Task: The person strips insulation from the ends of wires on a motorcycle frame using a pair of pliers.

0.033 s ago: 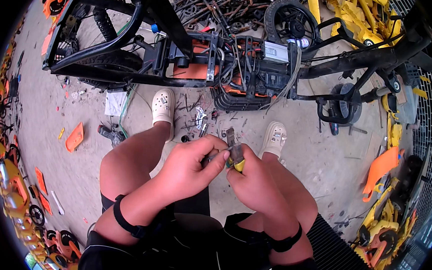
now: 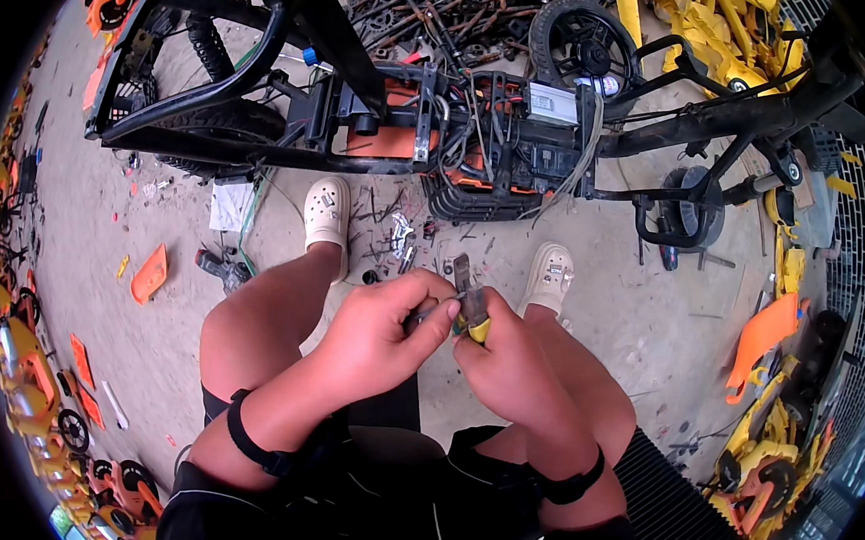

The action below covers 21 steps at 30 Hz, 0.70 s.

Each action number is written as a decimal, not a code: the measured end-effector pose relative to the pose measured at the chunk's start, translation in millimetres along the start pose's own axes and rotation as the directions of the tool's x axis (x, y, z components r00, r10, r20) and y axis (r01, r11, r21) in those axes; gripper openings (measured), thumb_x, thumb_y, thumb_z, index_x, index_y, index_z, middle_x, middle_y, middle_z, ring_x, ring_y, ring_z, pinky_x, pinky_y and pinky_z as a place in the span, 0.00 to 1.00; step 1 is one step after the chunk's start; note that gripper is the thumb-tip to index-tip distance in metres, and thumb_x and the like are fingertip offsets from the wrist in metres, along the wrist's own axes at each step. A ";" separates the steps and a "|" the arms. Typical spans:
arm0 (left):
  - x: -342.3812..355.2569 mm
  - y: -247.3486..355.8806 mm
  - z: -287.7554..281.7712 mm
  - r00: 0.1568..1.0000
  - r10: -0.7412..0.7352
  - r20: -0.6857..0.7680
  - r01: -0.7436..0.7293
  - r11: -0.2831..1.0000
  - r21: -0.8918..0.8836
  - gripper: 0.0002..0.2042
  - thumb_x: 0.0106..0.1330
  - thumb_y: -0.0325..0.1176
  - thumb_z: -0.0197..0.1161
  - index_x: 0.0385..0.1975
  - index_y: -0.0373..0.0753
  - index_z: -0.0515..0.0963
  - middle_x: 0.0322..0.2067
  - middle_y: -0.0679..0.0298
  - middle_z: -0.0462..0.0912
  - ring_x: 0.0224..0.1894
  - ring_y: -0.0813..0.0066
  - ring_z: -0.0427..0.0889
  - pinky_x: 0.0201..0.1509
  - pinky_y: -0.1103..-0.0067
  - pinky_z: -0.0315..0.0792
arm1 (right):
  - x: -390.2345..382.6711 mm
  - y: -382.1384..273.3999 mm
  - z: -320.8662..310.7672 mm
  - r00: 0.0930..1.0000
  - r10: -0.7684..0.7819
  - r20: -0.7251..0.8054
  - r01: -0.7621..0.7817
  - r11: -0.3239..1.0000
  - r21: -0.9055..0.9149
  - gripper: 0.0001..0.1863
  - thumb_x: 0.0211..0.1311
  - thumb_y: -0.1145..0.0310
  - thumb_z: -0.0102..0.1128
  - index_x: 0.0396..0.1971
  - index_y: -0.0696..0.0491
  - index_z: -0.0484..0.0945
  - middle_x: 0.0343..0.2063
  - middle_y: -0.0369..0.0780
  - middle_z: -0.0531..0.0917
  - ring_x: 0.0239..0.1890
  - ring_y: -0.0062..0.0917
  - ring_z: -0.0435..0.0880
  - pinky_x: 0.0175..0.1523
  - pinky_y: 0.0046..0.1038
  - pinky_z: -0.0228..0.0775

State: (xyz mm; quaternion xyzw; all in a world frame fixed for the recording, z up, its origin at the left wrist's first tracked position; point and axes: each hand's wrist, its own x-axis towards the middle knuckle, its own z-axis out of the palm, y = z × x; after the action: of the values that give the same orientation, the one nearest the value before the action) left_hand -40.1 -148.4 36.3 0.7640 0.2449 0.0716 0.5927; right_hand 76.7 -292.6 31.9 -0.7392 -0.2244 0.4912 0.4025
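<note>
Basically, pliers [image 2: 474, 307] lie in the closed grip of right hand [image 2: 506, 365], long axis running far, slightly left; left hand [image 2: 379, 321], just left, pinches small dark piece [image 2: 416, 319]. Jaw gap: can't tell.

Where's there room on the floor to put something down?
Mostly bare floor lies between the right shoe and the big orange panel, and between the left knee and the white bar. It's crowded with scraps beside the left shoe.
</note>
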 end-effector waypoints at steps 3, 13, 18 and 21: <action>-0.5 1.0 1.3 1.000 -0.008 0.001 0.008 1.000 0.010 0.04 0.71 0.28 0.67 0.39 0.36 0.80 0.22 0.63 0.80 0.21 0.74 0.76 0.25 0.77 0.69 | -0.2 0.2 -0.8 1.000 0.015 0.001 -0.015 1.000 -0.008 0.19 0.62 0.77 0.55 0.54 0.58 0.72 0.36 0.52 0.83 0.40 0.48 0.85 0.46 0.41 0.74; -2.3 2.8 10.9 0.990 0.105 -0.097 -0.079 0.968 0.240 0.05 0.67 0.27 0.70 0.38 0.36 0.82 0.24 0.58 0.83 0.22 0.70 0.82 0.27 0.76 0.74 | -2.5 1.5 1.2 0.999 0.040 -0.026 -0.041 0.998 -0.037 0.18 0.64 0.75 0.56 0.53 0.58 0.71 0.38 0.54 0.84 0.43 0.53 0.85 0.46 0.45 0.74; -0.9 1.4 14.6 0.971 0.214 -0.109 -0.162 0.918 0.363 0.06 0.64 0.27 0.71 0.38 0.37 0.82 0.25 0.57 0.84 0.25 0.59 0.84 0.28 0.72 0.77 | -1.7 4.5 0.7 0.999 0.025 -0.040 -0.027 0.999 -0.045 0.18 0.63 0.76 0.55 0.53 0.59 0.70 0.37 0.54 0.83 0.42 0.53 0.85 0.46 0.45 0.74; -1.2 -1.1 14.3 0.959 0.266 -0.101 -0.199 0.881 0.430 0.07 0.63 0.26 0.71 0.38 0.37 0.82 0.25 0.58 0.84 0.25 0.58 0.85 0.28 0.70 0.77 | 0.0 3.7 0.4 0.999 0.014 -0.031 -0.016 0.998 -0.068 0.17 0.63 0.76 0.55 0.53 0.59 0.70 0.37 0.54 0.83 0.42 0.53 0.84 0.46 0.46 0.74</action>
State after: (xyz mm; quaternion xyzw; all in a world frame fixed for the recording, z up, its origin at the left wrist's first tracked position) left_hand -35.7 -161.1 31.4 0.8882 0.2067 0.1485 0.3826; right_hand 76.1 -294.6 28.8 -0.7616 -0.2294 0.4749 0.3766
